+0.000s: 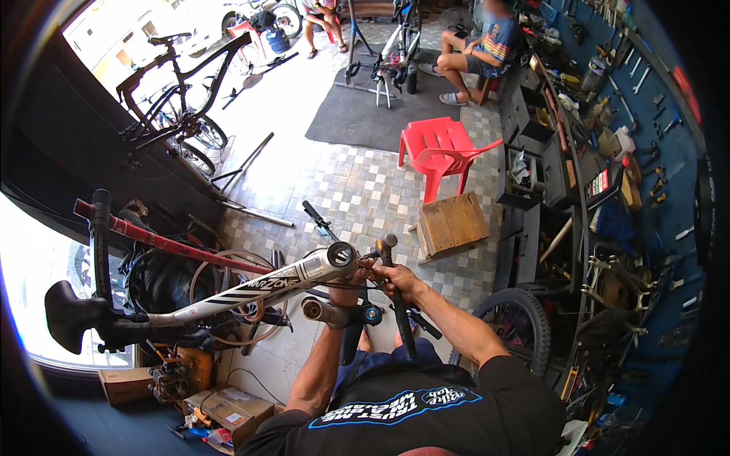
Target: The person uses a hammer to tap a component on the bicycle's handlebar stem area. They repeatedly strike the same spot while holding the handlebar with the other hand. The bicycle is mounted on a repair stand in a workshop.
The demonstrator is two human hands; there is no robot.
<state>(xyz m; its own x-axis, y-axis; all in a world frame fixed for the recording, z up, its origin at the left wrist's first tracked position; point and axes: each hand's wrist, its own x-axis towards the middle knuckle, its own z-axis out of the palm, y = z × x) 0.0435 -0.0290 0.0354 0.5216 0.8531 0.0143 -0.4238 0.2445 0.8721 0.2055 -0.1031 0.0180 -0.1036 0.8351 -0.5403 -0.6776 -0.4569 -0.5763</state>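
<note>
A silver-white bicycle frame [258, 289] with dark stripes lies across in front of me, its black saddle [72, 315] at the left. The open head tube [341, 254] faces up near my hands. Just beside it, my left hand [351, 277] is partly hidden by the frame and thin dark cables; its fingers are hard to see. My right hand [401, 281] is closed, fingertips meeting near the cables, beside a dark handlebar [401, 323]. What it pinches is too small to name. A silver tube end [315, 308] sits below the frame.
A red plastic chair [437, 148] and a wooden crate [452, 226] stand ahead. Tools line the right wall above a drawer bench [525, 178]; a bicycle wheel [517, 327] leans below. Another bicycle frame [182, 83] hangs at left. A seated person [483, 49] is at the back.
</note>
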